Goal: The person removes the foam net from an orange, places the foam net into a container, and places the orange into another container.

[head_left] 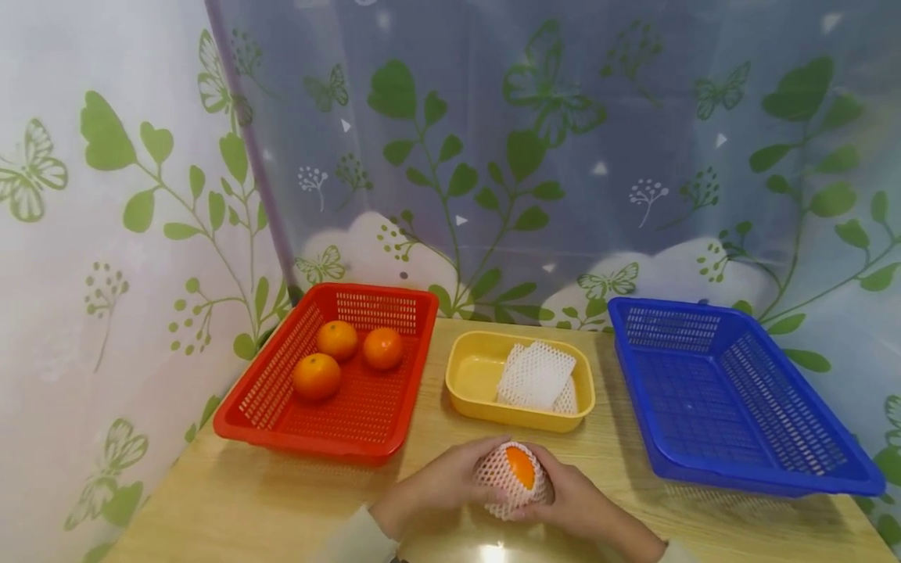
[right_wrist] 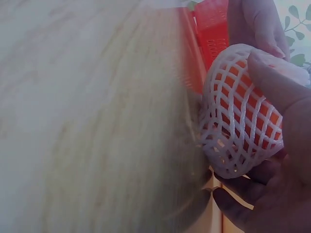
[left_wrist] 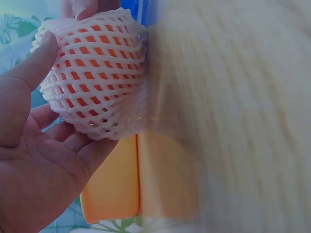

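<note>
Low over the table's near side, an orange (head_left: 521, 467) sits inside a white foam net sleeve (head_left: 496, 477); a patch of bare peel shows through the opening at the top. My left hand (head_left: 446, 477) grips it from the left, and my right hand (head_left: 576, 500) from the right. In the left wrist view the thumb presses the net (left_wrist: 97, 73) while the fingers curve beneath. The right wrist view shows the right thumb over the mesh (right_wrist: 238, 111), with fingers below it. More foam nets (head_left: 538, 375) lie in a yellow tray (head_left: 468, 407) just beyond the hands.
To the left stands a red basket (head_left: 324, 442) containing several oranges (head_left: 317, 376). A blue basket (head_left: 704, 414) with nothing visible inside stands at the right. The wooden table (head_left: 232, 500) meets a leaf-patterned curtain (head_left: 464, 156) at the back.
</note>
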`<state>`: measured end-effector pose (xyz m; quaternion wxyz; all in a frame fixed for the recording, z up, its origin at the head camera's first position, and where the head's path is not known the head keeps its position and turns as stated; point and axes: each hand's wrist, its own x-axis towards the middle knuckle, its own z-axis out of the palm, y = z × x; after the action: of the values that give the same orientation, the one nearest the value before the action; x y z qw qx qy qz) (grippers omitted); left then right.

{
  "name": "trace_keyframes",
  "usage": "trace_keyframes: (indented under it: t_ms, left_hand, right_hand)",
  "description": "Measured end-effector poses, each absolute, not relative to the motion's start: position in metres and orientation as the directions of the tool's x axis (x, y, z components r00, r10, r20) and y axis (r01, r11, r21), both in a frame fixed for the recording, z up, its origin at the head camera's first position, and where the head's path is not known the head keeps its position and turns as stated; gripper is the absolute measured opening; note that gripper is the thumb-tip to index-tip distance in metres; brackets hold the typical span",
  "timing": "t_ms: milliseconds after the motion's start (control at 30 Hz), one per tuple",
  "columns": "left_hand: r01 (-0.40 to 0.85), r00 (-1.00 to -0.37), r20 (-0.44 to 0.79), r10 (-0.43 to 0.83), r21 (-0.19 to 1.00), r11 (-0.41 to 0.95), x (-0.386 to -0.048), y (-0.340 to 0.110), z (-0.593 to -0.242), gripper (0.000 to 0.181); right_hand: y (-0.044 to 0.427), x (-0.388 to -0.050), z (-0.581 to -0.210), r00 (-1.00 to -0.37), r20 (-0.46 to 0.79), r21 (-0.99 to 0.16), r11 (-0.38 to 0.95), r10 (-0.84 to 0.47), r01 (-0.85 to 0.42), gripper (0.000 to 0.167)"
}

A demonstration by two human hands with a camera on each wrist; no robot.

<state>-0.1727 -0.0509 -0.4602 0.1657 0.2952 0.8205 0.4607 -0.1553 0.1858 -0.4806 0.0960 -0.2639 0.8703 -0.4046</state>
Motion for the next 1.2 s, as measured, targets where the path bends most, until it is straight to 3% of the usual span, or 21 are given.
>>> trace_keyframes:
  t_ms: [333, 533, 667, 967, 1200]
  left_hand:
    - [0.29, -0.778, -0.007, 0.628, 0.883, 0.369, -0.172, -0.056, -0.466, 0.069]
    - [0.248, -0.799, -0.029, 0.601, 0.894, 0.373, -0.173, -0.059, -0.468, 0.071]
    - [0.265, -0.804, -0.014, 0.594, 0.886, 0.38, -0.172, -0.06, -0.467, 0.069]
    - [0.245, -0.818, -0.037, 0.574, 0.88, 0.406, -0.169, -0.062, -0.461, 0.072]
    - [0.2, -0.839, -0.055, 0.542, 0.894, 0.401, -0.17, -0.063, -0.463, 0.062]
  right_hand:
    - [0.183, -0.152, -0.477, -0.836, 0.017, -0.794, 0.5, -0.549, -0.344, 0.091]
    - [0.18, -0.155, -0.478, -0.813, 0.04, -0.875, 0.373, -0.581, -0.31, 0.066]
    - [0.177, -0.155, -0.479, -0.821, 0.076, -0.896, 0.322, -0.566, -0.305, 0.059]
    - [0.167, -0.153, -0.479, -0.902, 0.146, -0.886, 0.352, -0.406, -0.302, 0.046]
    - [0.161, -0.151, -0.475, -0.945, 0.174, -0.889, 0.368, -0.277, -0.272, 0.037]
